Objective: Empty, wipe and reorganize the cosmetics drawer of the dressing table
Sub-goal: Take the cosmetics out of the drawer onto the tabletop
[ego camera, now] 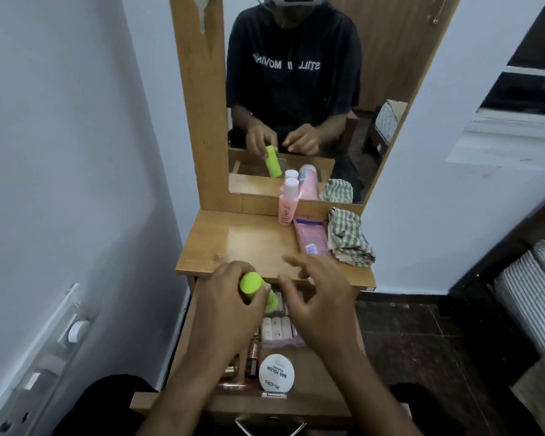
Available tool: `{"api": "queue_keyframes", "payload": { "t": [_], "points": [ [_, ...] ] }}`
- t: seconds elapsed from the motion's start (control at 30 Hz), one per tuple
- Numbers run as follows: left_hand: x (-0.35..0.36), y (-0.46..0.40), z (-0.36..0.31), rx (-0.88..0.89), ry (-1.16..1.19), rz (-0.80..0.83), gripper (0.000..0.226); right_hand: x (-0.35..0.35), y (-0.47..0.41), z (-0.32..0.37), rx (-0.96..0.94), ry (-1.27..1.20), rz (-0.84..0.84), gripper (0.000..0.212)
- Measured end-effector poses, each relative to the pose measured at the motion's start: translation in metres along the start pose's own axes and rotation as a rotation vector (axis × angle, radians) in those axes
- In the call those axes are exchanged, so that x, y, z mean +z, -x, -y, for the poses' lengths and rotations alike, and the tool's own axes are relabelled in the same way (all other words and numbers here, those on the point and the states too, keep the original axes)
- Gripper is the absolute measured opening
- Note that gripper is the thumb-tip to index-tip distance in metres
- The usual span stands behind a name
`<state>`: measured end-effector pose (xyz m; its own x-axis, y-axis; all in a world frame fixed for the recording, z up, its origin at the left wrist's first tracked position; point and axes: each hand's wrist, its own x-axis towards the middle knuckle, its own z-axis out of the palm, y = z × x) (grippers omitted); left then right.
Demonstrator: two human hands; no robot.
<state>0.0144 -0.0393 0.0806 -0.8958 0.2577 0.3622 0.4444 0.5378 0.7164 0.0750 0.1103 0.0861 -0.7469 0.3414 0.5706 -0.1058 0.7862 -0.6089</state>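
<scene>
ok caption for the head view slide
Left hand lifts a green bottle from the open drawer; right hand hovers open.

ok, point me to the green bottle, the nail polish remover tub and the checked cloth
green bottle (251,283), head view, on its round cap
nail polish remover tub (276,372), head view, centre of white lid
checked cloth (348,237), head view, middle of the folds

White wall (60,152) left, switch panel (44,357) low on it. Key (202,11) hangs at wooden mirror frame (199,105). Dark tiled floor (406,341) right of the table. Striped bedding (532,294) far right. Shelves (529,73) upper right.
</scene>
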Motion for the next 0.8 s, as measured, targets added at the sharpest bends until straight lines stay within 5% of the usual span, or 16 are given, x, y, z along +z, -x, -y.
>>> {"api": "queue_keyframes", "payload": {
  "t": [0.2,0.67,0.8],
  "points": [
    [-0.014,-0.036,-0.012,0.031,0.071,-0.045,0.027,0.02,-0.008,-0.007,0.015,-0.02,0.176,0.047],
    [0.053,-0.123,0.028,-0.01,0.26,-0.166,0.037,0.109,-0.075,-0.017,0.513,-0.122,-0.096,0.012],
    [0.064,-0.131,0.04,-0.035,0.266,-0.145,0.034,0.112,-0.075,-0.024,0.497,-0.206,-0.096,0.011]
  ]
}}
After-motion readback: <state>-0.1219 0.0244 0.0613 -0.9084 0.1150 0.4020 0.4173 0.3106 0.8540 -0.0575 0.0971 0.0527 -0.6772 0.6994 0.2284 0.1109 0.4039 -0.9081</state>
